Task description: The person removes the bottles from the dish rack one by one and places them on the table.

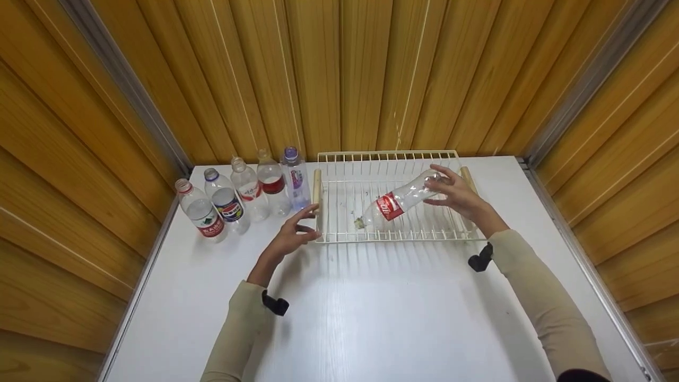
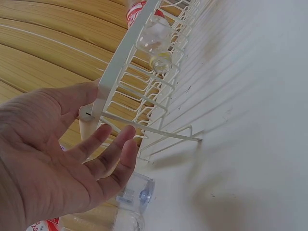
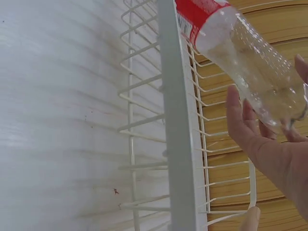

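Note:
My right hand (image 1: 455,192) grips a clear plastic bottle (image 1: 411,194) with a red label around its base end. The bottle slants over the white wire rack (image 1: 366,242), its uncapped neck pointing down and left; the right wrist view shows fingers spread around the base, with the neck out of frame. At the rack's front left corner, my left hand (image 1: 289,237) touches the frame beside the wooden handle (image 1: 317,187). The left wrist view has the thumb (image 2: 86,94) against the front bar and the other fingers loosely extended below it.
Left of the rack stand several empty plastic bottles, among them one with a purple neck (image 1: 296,178) and one with a blue label (image 1: 228,204). The white table (image 1: 339,318) is bounded by wood-look panels (image 1: 366,79) at the back and sides.

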{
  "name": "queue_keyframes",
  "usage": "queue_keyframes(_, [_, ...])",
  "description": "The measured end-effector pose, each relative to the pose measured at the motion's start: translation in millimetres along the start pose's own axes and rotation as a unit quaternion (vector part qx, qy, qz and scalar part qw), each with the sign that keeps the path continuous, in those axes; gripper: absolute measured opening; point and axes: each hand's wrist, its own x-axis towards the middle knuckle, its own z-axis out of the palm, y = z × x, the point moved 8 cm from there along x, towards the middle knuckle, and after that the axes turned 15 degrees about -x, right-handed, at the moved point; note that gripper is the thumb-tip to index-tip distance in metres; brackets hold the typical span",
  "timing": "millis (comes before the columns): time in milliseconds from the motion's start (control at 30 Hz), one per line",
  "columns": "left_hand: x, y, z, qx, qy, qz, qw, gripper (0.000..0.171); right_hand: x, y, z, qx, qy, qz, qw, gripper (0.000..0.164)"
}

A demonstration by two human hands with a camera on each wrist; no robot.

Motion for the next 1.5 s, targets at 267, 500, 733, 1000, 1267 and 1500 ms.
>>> queue_keyframes(267, [-0.5,-1.3,-0.9,0.000,0.001,-0.001,1.0000,0.074,1.3,-31.2,-4.7,0.014,0.090,-0.059,0.994,0.079])
queue_keyframes(500, [-0.6,-0.2,0.0,-0.006,0.004,0.008,0.9999,0.073,1.6,-61.1,2.2,0.032,0.116,-0.124,0.985,0.072])
queue_keyframes(733, [0.7,-1.7,-1.9,-0.007,0.003,0.012,0.9999,0.074,-1.5,-79.8,10.7,-0.027,0.110,-0.155,0.981,0.072])
queue_keyframes(1000, [1.4,-2.4,-1.3,-0.009,0.007,0.005,0.9999,0.074,-1.2,-89.4,27.6,-0.068,0.084,-0.172,0.979,0.075])
queue_keyframes(1267, [0.9,-2.4,-1.1,-0.007,0.005,0.007,0.9999,0.074,10.9,-63.1,54.1,-0.172,0.050,-0.147,0.973,0.079])
queue_keyframes(1500, [0.7,-4.2,-2.4,-0.012,0.007,-0.003,0.9999,0.074,21.9,-21.7,75.3,-0.246,-0.016,-0.090,0.965,0.090])
